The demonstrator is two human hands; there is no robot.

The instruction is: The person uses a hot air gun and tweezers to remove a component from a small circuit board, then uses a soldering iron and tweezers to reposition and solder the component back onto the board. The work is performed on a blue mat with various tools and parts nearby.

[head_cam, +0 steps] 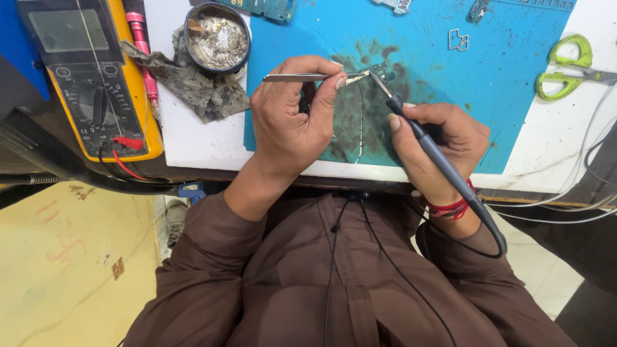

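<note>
Over blue mat [514,83] on bench: left hand [289,128] pinches tweezers [302,78], clamping small metal part [367,72]. Right hand [437,144] closed around soldering iron [424,141], tip touching part. Best to steady both wrists, keep tip contact brief, tweezers level.

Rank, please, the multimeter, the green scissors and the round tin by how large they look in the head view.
1. multimeter, clearly largest
2. green scissors
3. round tin
The scissors and tin look close in size, so their order is unsure.
</note>
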